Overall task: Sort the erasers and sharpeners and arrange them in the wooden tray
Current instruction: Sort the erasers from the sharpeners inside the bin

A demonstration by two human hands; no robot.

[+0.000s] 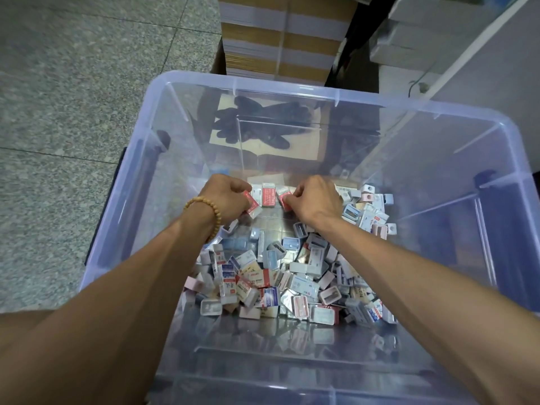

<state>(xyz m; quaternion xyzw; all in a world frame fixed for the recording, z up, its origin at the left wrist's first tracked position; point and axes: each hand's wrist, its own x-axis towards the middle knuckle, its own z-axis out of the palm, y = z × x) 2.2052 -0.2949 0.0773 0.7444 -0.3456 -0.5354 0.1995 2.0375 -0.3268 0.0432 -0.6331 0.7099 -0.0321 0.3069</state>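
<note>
Both my hands reach deep into a clear plastic storage bin [187, 80]. My left hand [226, 197], with a bead bracelet on the wrist, grips a red-wrapped eraser [252, 203]. My right hand [317, 200] pinches another red eraser [284, 200]. Between the two hands a third red eraser [268, 194] stands in a short row against the far wall. A loose heap of erasers and sharpeners [280, 276] in white, blue and pink covers the bin floor under my forearms. No wooden tray shows in this view.
The bin stands on a speckled stone floor [73, 97]. Stacked cardboard boxes [280, 36] rise behind it, and white boxes [409, 39] sit at the back right. A dark shape shows through the bin's far wall.
</note>
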